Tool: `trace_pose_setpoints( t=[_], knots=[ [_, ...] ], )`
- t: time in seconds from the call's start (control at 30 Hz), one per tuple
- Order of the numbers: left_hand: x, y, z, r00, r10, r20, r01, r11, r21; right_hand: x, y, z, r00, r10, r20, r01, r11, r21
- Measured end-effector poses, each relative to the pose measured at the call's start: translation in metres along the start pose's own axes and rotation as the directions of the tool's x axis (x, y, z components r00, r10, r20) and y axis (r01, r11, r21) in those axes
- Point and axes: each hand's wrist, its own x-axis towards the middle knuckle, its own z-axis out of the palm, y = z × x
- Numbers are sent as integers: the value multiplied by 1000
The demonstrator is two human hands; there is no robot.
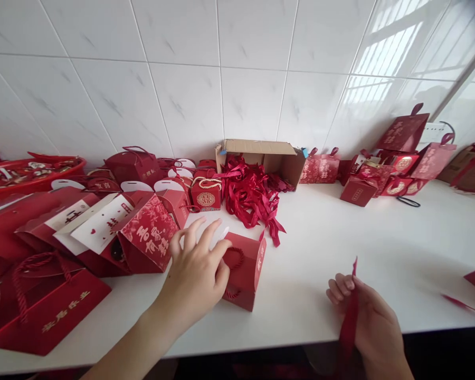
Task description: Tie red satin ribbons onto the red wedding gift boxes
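A small red gift box (247, 266) with twisted red cord handles stands near the front of the white table. My left hand (200, 261) is at its left side, fingers spread and slightly curled; nothing shows in its grasp, and whether the fingertips touch the box is hard to tell. To the right, my right hand (364, 311) pinches a dark red ribbon (348, 324) between thumb and fingers, with the ribbon hanging down past the table's front edge. Behind the box, a heap of red ribbons (247, 192) spills out of an open cardboard box (261, 146).
Many red gift boxes (148, 232) crowd the left side, with a red tray (35, 174) of small items behind them. More red boxes (358, 190) are stacked at the back right near a black loop (408, 201). A tiled wall (257, 100) backs the table.
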Motion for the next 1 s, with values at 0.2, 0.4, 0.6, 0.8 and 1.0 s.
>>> trace_pose_setpoints(
  t=[0.2, 0.4, 0.6, 0.8, 1.0],
  knots=[
    [-10, -2, -10, 966, -23, -257, -32, 978, -207, 2, 1, -4, 999, -4, 51, 10, 993, -116],
    [-23, -8, -33, 981, 12, -196, -129, 792, -597, 2, 2, 2, 990, -17, 137, 42, 982, -182],
    [-7, 9, -17, 957, 33, -288, -199, 796, -572, -2, 2, 52, 959, -22, 284, 130, 920, -370],
    [1, 28, 10, 999, 13, -40, -30, 894, -448, -11, 3, 95, 946, 38, 321, 149, 830, -537],
    [1, 31, 13, 979, -25, 204, 144, 794, -591, -12, 11, 101, 937, 78, 340, 146, 797, -586]
  ],
)
